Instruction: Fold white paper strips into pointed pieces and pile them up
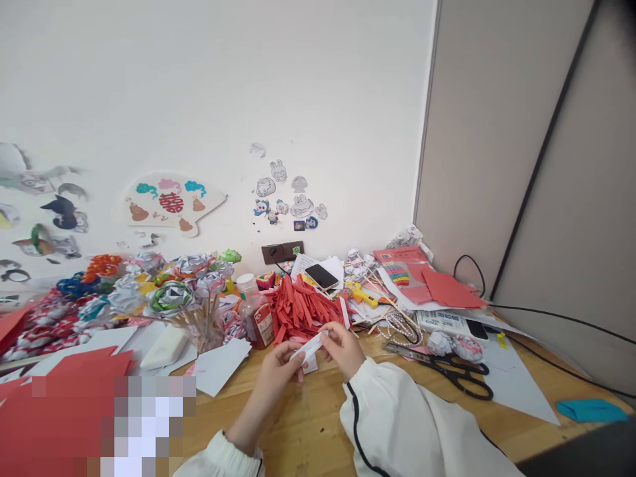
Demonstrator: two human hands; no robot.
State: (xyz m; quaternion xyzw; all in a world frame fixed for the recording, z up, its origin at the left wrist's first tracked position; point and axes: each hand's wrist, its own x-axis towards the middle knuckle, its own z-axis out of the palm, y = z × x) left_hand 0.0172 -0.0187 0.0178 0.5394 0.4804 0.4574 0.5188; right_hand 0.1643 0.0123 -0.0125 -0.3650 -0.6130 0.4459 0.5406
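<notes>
At the centre of the wooden desk (308, 424), just in front of a heap of red paper strips (303, 308), the person holds a narrow white paper strip (311, 346) between both hands. The left hand (278, 374) pinches the strip's lower end with thumb and fingers; the right hand (342, 348) pinches the upper end, fingers curled close. The strip is clear of the desk surface.

Hazards, as judged from this layout:

- Tearing or creasing. The strip is thin and gripped at both ends; uneven pull between the hands could rip or kink it.
- Knock-over. A red-labelled glue bottle (256, 318) stands just left of the hands, beside a cluster of paper flowers on sticks (183, 291). A sideways sweep of the left forearm could topple either.
- Snagging. The loose white sleeve (397, 417) lies near black scissors (460, 374) and a beaded string (400, 328); dragging the arm right could catch them.
- A smartphone (321, 275) rests on the paper pile behind, where shifting strips could dislodge it.
</notes>
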